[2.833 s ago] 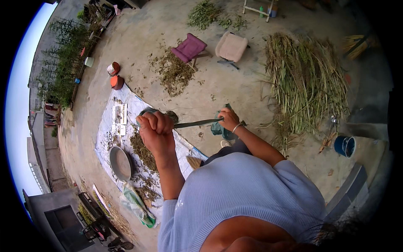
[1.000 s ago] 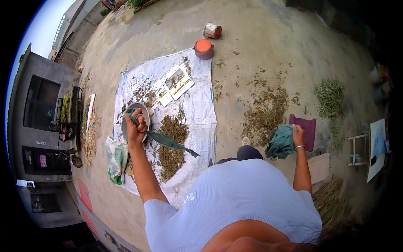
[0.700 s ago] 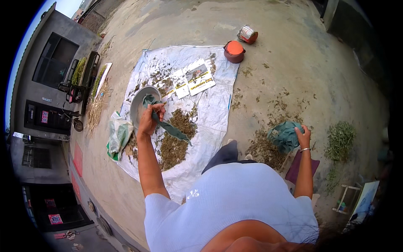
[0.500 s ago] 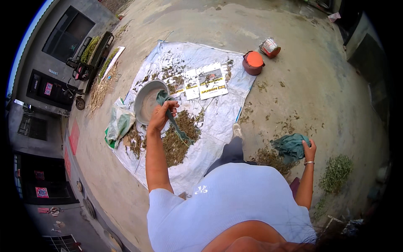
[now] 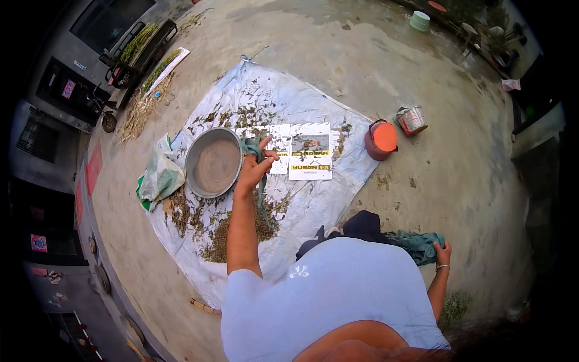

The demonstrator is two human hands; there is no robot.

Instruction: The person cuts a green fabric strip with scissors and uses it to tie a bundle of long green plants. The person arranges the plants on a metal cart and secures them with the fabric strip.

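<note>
My left hand (image 5: 253, 171) is raised over the white sheet, beside the metal basin's right rim. A narrow strip of teal cloth (image 5: 262, 202) is caught in it and hangs down, while some fingers stick out. Out to the right, my right hand (image 5: 443, 253) grips the end of a bunched teal cloth (image 5: 416, 244). This cloth stretches toward my dark-trousered leg (image 5: 362, 228), and its far end is hidden there. The round grey basin (image 5: 212, 161) has a brownish bottom. Below it lies a heap of dried plant bits (image 5: 223, 241).
The white sheet (image 5: 295, 211) carries scattered plant bits and flattened printed cardboard (image 5: 310, 163). A white-and-green sack (image 5: 161, 175) lies left of the basin. On the right stand a reddish pot with an orange top (image 5: 382, 139) and a silver-and-red container (image 5: 412, 120). A loaded cart (image 5: 142, 51) stands far left.
My view has shifted, and my dark-trousered leg has come up next to the right-hand cloth. That cloth is now drawn out sideways instead of hanging bunched. My left hand's fingers have spread.
</note>
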